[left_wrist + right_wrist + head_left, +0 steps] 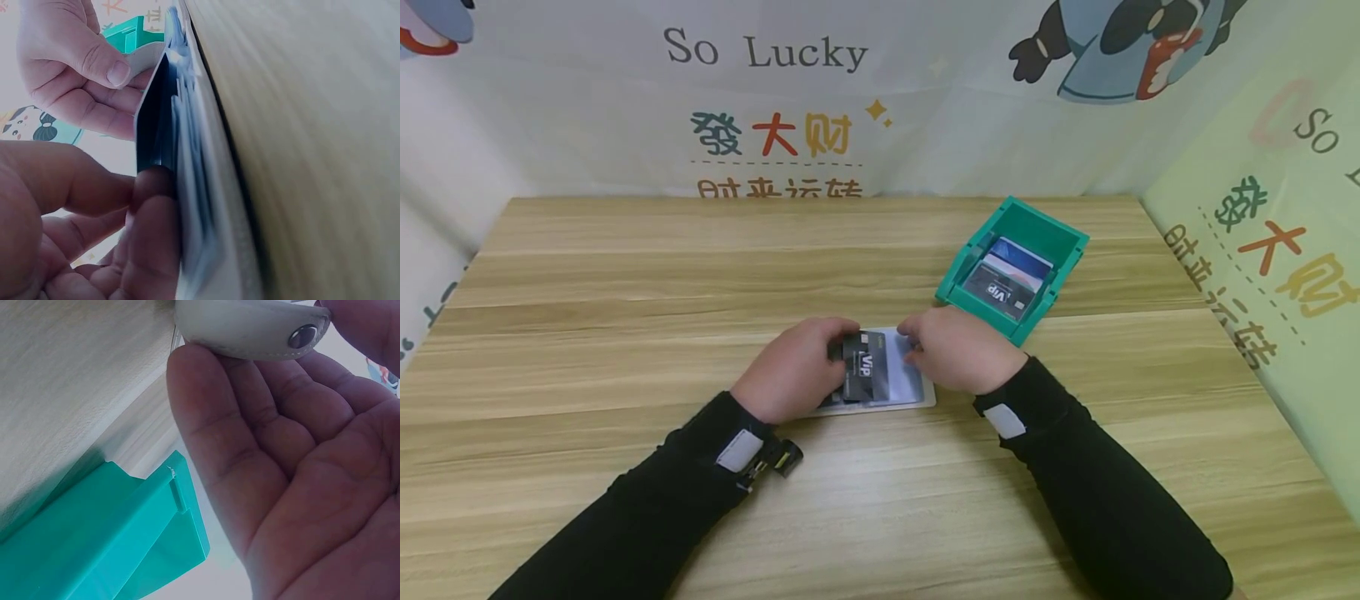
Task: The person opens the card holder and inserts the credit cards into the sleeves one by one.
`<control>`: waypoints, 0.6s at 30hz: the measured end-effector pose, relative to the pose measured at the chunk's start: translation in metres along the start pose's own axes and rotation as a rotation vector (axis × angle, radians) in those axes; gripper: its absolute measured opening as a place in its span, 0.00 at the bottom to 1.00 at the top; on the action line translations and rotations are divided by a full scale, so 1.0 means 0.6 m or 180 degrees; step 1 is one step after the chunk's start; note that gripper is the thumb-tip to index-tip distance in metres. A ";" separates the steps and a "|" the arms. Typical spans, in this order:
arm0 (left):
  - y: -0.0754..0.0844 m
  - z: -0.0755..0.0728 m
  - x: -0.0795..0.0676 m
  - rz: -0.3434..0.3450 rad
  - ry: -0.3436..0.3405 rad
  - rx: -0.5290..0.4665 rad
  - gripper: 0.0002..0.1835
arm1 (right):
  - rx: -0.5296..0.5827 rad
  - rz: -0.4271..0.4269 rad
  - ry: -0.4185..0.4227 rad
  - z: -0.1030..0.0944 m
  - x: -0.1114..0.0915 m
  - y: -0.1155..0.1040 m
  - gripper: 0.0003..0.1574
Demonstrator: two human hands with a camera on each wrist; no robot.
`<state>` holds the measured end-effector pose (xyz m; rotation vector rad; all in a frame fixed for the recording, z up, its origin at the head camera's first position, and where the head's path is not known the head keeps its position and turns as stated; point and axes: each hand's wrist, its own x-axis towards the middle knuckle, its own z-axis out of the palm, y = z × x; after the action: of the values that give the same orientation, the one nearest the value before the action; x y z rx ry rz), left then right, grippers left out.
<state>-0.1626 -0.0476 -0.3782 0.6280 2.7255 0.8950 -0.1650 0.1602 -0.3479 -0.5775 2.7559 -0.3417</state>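
Observation:
A card holder (904,367) with a pale cover and clear sleeves lies opened on the table between the hands. My left hand (797,371) pinches a dark card (863,367) printed "Vip" above the sleeves. From the left wrist view, thumb and fingers grip the edge of that card (152,119), which tilts away from the stacked sleeves (190,162). At the holder's right side, my right hand (966,348) pinches its pale strap (250,328), which carries a round metal snap (304,336). The left hand covers the holder's left end in the head view.
A green plastic bin (1051,227) stands at the back right, just beyond the right hand. Inside it lie a dark "Vip" card (992,289) and a blue-and-white card (1024,256). Printed cloth (925,125) hangs behind the wooden table (662,275).

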 end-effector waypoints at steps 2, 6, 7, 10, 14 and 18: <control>0.001 0.000 0.000 0.0039 -0.0021 0.0020 0.24 | 0.0007 -0.0002 0.0003 0.000 0.000 0.000 0.21; 0.002 0.001 0.001 0.0108 -0.0038 0.0104 0.25 | 0.0022 -0.0004 0.0008 0.001 0.000 0.001 0.21; 0.002 0.001 0.001 0.0119 -0.0040 0.0127 0.25 | 0.0024 -0.0002 0.0007 0.001 0.000 0.001 0.21; 0.004 0.000 0.000 0.0122 -0.0069 0.0170 0.26 | 0.0019 -0.0003 0.0005 0.001 0.001 0.000 0.21; 0.008 -0.001 0.000 0.0126 -0.0121 0.0179 0.27 | 0.0005 -0.0025 0.0011 0.001 0.000 0.001 0.21; 0.009 -0.001 0.002 0.0114 -0.0167 0.0181 0.28 | 0.0014 -0.0032 0.0013 0.002 0.000 0.001 0.21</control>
<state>-0.1620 -0.0433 -0.3748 0.7031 2.7093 0.7997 -0.1648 0.1605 -0.3490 -0.5906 2.7562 -0.3517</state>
